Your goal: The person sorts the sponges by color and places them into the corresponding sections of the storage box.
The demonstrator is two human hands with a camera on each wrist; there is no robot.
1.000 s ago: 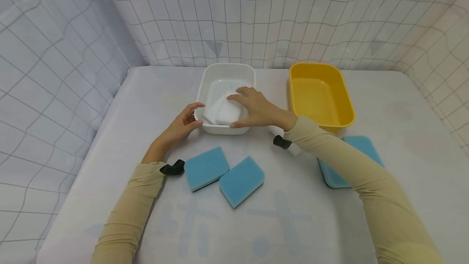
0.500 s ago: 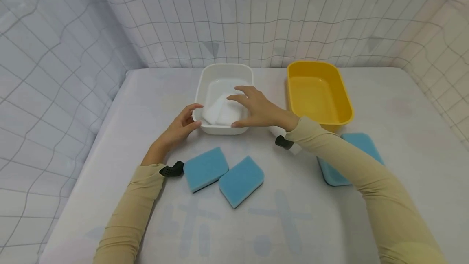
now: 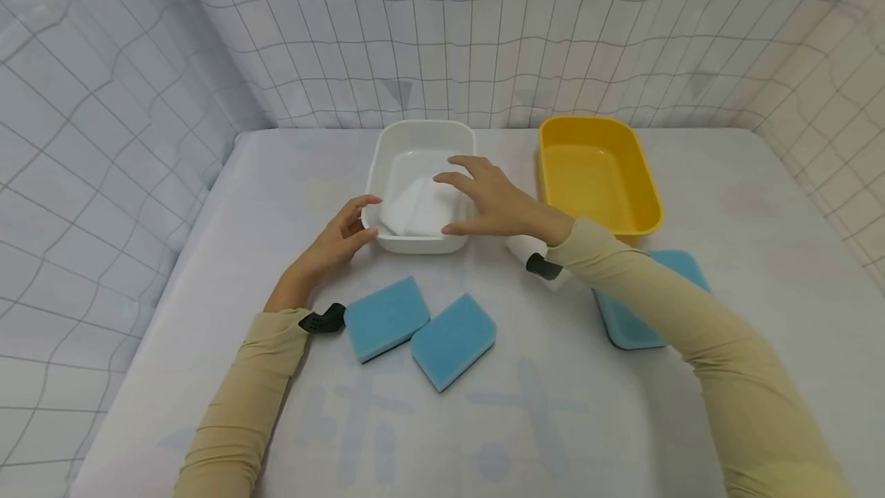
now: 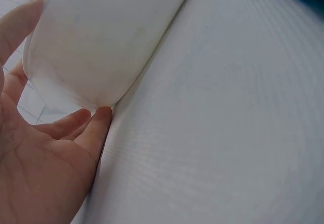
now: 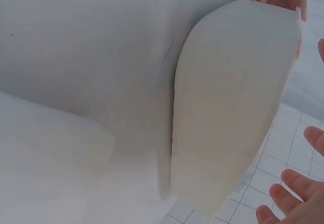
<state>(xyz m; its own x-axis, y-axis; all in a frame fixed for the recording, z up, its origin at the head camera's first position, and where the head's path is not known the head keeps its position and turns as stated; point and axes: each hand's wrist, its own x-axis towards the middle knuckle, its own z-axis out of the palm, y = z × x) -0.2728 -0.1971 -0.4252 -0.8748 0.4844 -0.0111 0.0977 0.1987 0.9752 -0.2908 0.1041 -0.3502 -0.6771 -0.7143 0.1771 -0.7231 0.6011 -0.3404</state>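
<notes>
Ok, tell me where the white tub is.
In the head view, the white tub sits left of the yellow tub, with the left hand at its near left corner.

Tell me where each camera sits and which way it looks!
Head: on the person's head, looking forward and down at the white tub and yellow tub; left hand, right hand and both sleeves show.
Left wrist: on that wrist, looking at the white tub's outside; left fingers show.
Right wrist: on that wrist, looking at the white tub's outside; right fingers show lower right.
Shared: both wrist views see the white tub and left hand.
</notes>
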